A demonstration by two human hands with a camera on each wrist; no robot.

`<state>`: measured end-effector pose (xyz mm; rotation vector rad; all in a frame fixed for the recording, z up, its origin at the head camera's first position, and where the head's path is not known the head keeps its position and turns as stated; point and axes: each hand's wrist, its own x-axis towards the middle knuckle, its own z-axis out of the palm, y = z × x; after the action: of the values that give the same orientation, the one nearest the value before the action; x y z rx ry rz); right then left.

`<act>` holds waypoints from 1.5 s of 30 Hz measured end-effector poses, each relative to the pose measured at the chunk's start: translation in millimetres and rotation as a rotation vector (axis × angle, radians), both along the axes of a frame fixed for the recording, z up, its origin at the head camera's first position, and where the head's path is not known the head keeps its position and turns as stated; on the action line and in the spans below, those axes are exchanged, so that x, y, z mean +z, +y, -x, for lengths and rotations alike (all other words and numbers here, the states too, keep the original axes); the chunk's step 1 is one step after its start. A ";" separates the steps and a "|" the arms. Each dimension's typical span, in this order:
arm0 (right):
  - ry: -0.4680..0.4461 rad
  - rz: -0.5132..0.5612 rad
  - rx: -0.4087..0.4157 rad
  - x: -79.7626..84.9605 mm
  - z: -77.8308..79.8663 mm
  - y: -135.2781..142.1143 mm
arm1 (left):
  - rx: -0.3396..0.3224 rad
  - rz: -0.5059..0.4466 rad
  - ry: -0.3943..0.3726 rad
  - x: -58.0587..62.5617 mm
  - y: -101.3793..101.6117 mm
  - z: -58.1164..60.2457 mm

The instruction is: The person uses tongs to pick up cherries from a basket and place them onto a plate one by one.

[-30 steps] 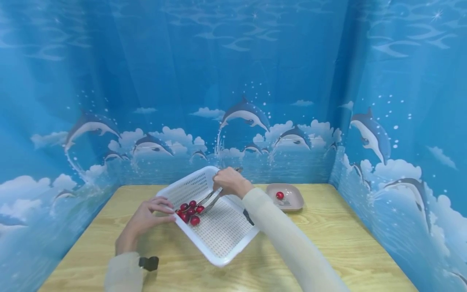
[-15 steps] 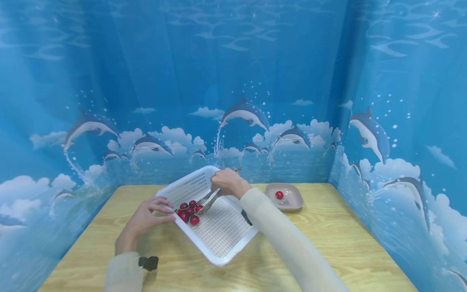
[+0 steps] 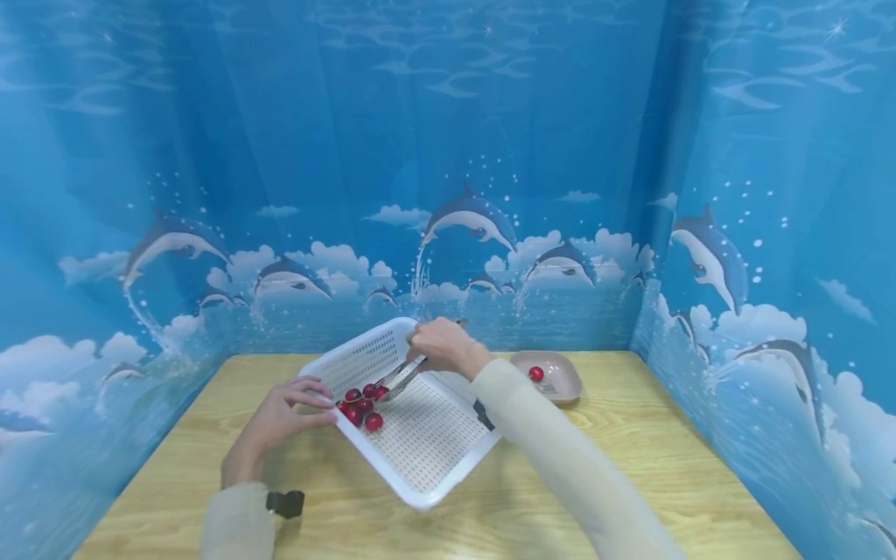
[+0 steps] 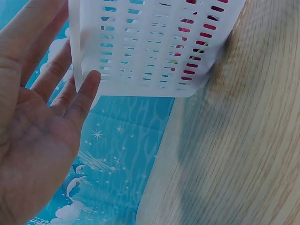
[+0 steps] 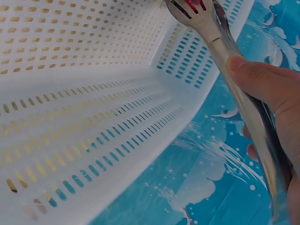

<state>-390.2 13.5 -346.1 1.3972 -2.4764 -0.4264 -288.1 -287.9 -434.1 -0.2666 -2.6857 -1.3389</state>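
Note:
A white perforated plastic basket stands tilted over the table, its left side raised. Several red cherries are gathered in its left corner. My left hand holds the rim beside them; in the left wrist view, the fingers reach around the basket edge. With my right hand I grip metal tongs, reaching over the basket's far side. The slotted tong ends are at the cherries, and red shows through the slots in the right wrist view. Whether a cherry sits between them, I cannot tell.
A small pinkish dish with one cherry stands on the wooden table, right of the basket and partly behind my right sleeve. A blue dolphin-print curtain encloses the back and sides.
The tongs have shifted slightly among the cherries, and their ends look closer together. My right forearm has moved a little to the right. The left hand stays on the basket.

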 end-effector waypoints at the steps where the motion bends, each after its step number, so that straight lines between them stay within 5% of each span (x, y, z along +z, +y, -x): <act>1: -0.002 0.014 0.009 2.5 -1.9 2.0 | 0.001 -0.001 -0.003 0.3 0.2 0.0; 22: 0.050 0.336 0.183 16.3 -16.0 46.9 | -0.009 0.006 0.034 -1.8 -0.6 -1.6; 45: 0.107 0.530 0.307 21.6 -20.9 85.4 | -0.008 -0.014 0.019 -1.6 0.3 -0.1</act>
<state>-369.2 98.9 -324.5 1.4340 -2.0284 0.2033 -288.0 -287.7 -435.6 -0.2876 -2.6611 -1.3501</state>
